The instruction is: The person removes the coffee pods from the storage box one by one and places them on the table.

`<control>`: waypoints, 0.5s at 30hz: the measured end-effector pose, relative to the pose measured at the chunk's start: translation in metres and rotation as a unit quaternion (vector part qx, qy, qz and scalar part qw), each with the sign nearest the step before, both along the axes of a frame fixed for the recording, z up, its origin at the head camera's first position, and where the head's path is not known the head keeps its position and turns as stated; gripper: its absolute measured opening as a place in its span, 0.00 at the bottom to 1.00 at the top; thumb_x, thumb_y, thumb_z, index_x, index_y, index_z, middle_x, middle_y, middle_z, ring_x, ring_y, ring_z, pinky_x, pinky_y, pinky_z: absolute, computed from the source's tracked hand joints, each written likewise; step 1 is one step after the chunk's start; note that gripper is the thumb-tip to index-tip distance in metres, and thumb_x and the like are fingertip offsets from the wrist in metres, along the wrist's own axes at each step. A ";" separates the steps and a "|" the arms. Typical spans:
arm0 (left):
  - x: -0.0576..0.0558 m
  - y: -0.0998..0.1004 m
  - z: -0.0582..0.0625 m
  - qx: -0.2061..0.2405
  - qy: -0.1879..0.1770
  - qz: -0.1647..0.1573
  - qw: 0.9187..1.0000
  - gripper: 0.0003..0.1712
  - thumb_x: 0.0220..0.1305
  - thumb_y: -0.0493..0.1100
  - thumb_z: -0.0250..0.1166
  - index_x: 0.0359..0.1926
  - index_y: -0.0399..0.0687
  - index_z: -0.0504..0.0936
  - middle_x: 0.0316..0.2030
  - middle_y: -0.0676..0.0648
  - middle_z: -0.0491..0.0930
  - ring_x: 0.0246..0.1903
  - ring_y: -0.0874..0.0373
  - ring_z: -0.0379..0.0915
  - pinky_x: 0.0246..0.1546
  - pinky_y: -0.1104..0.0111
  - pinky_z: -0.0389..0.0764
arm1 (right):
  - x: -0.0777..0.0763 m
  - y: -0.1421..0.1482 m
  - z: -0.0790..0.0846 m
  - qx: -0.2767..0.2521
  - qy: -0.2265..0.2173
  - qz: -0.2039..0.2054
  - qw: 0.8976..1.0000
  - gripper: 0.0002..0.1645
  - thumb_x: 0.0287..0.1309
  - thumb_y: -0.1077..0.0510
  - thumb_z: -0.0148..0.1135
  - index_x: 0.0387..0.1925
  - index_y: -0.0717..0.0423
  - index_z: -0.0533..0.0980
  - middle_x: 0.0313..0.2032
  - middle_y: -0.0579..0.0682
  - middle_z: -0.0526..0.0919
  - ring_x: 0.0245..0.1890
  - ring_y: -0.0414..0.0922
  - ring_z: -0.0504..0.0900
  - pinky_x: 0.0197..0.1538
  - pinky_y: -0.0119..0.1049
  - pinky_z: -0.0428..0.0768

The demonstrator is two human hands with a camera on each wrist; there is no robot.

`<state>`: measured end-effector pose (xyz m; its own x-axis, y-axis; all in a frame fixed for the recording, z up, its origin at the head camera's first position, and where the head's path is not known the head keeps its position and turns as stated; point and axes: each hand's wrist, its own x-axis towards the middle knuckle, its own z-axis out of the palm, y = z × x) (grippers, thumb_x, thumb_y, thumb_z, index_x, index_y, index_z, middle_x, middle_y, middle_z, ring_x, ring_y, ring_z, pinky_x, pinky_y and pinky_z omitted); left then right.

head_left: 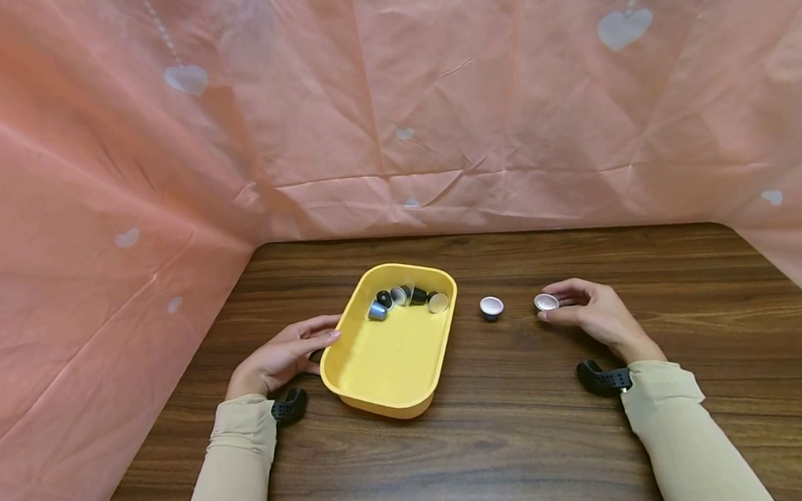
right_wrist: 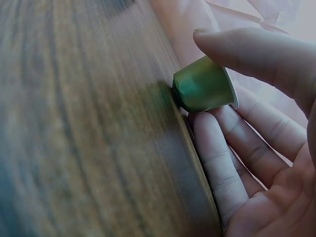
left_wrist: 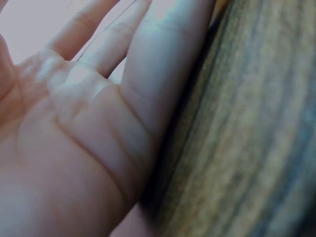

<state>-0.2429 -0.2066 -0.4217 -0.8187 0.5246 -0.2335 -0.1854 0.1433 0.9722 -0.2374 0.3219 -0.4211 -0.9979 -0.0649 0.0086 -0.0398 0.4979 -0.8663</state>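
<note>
The person wears cream sleeves (head_left: 230, 476), black wristbands (head_left: 289, 407).

Pink cloth (head_left: 432, 101) with white hearts (head_left: 626, 29) hung creased behind and beside a brown, grained table (head_left: 540, 442), which shone palely near the front.

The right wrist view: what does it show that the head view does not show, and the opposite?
Only the right wrist view shows the green side of the held capsule. Only the head view shows the yellow tray with capsules inside, the left hand at its rim and one loose capsule. Both show the right hand, the held capsule, the wooden table and the pink cloth.
</note>
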 end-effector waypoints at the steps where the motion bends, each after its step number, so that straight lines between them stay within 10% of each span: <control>1: 0.000 0.000 0.000 -0.001 0.000 0.000 1.000 0.35 0.83 0.45 0.59 0.82 0.40 0.62 0.62 0.49 0.83 0.55 0.57 0.85 0.51 0.56 0.90 | 0.000 0.000 0.000 0.000 -0.001 0.000 1.000 0.35 0.61 0.49 0.81 0.65 0.59 0.81 0.47 0.43 0.89 0.42 0.28 0.83 0.44 0.26 0.82; 15: -0.001 0.001 0.001 -0.009 -0.002 0.006 1.000 0.34 0.82 0.46 0.60 0.82 0.42 0.64 0.63 0.47 0.82 0.56 0.56 0.85 0.52 0.55 0.90 | -0.002 0.001 -0.001 -0.002 -0.006 0.002 1.000 0.36 0.62 0.48 0.80 0.66 0.59 0.80 0.49 0.43 0.89 0.43 0.28 0.83 0.45 0.26 0.83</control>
